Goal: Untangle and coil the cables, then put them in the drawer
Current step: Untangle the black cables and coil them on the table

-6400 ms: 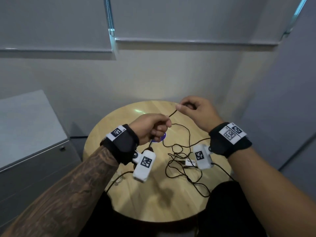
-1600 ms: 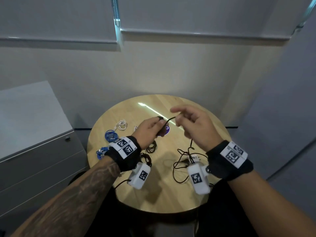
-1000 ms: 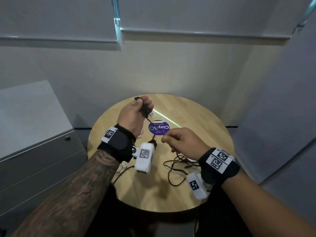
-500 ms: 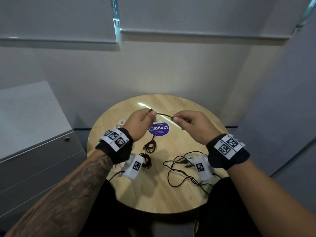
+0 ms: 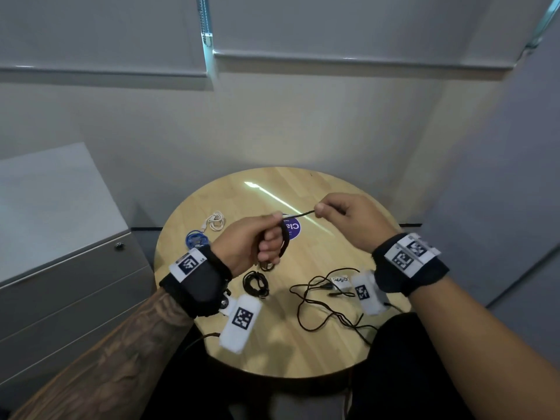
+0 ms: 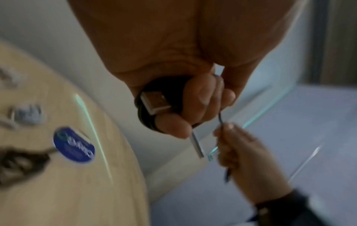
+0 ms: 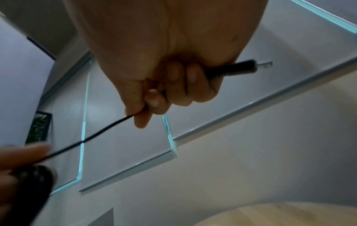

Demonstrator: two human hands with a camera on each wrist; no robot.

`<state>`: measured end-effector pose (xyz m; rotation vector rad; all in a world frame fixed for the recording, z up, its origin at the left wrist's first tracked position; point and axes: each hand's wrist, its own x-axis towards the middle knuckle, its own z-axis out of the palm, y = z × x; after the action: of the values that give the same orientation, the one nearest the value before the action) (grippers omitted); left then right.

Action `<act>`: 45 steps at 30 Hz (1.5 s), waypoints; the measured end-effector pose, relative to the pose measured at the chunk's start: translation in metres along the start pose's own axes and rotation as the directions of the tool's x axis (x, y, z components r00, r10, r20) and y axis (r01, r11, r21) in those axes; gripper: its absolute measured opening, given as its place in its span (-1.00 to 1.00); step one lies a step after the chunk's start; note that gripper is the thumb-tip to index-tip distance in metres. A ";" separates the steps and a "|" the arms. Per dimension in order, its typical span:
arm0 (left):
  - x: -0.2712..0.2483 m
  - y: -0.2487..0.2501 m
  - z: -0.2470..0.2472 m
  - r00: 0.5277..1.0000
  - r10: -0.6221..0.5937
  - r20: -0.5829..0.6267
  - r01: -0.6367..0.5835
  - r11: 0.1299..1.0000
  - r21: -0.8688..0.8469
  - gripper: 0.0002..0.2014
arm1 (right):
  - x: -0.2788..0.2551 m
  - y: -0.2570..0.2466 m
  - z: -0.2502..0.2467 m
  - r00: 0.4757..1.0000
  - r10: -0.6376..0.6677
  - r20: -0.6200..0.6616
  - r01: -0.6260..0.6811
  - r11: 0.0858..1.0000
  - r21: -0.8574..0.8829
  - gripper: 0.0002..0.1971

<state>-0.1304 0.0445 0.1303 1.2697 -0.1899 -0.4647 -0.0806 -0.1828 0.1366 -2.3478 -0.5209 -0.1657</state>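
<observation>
Above the round wooden table [image 5: 303, 353], my left hand [image 5: 257, 237] grips a coil of black cable [image 5: 285, 242] wound round its fingers. In the left wrist view the coil's USB plug [image 6: 155, 102] lies against the fingers [image 6: 201, 97]. A short taut stretch of the cable [image 5: 298, 214] runs to my right hand [image 5: 342, 219], which pinches it near the end. The small end plug [image 7: 241, 68] sticks out past the right hand's curled fingers [image 7: 185, 88]. A loose black cable [image 5: 321, 301] sprawls on the table under the right wrist.
On the table lie a coiled black cable [image 5: 256, 283], a coiled blue cable [image 5: 197, 239], a coiled white cable [image 5: 215, 221] and a round blue sticker [image 5: 293, 228]. A grey drawer cabinet [image 5: 72, 286] with a lock [image 5: 120, 246] stands at the left, its drawers closed.
The left hand has turned over so that the black coil round its fingers shows. The right hand moved right and slightly up, and the cable stretch between the hands has stayed short.
</observation>
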 end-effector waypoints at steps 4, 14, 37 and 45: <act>0.004 0.008 0.003 0.995 0.073 -0.062 -0.091 0.914 -0.395 -0.68 | -0.025 -0.016 0.041 0.992 -0.052 0.113 0.041 0.995 0.092 -0.74; 0.019 0.000 0.012 0.974 0.067 -0.216 -0.157 0.888 -0.432 -0.45 | -0.033 -0.041 0.052 0.976 0.002 0.216 -0.108 0.871 0.479 -0.75; 0.036 -0.061 -0.008 0.925 -0.046 -0.378 0.000 0.993 -0.121 -0.63 | -0.034 0.008 0.076 0.974 -0.082 0.210 0.074 0.996 0.045 -0.74; 0.040 -0.084 -0.038 0.772 -0.082 -0.631 -0.067 0.976 -0.208 -0.65 | -0.053 0.049 0.119 0.979 -0.027 0.200 0.004 0.993 0.115 -0.81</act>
<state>-0.0994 0.0413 0.0350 1.1422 0.4392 -0.0326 -0.1118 -0.1522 0.0044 -2.2610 -0.6298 0.0947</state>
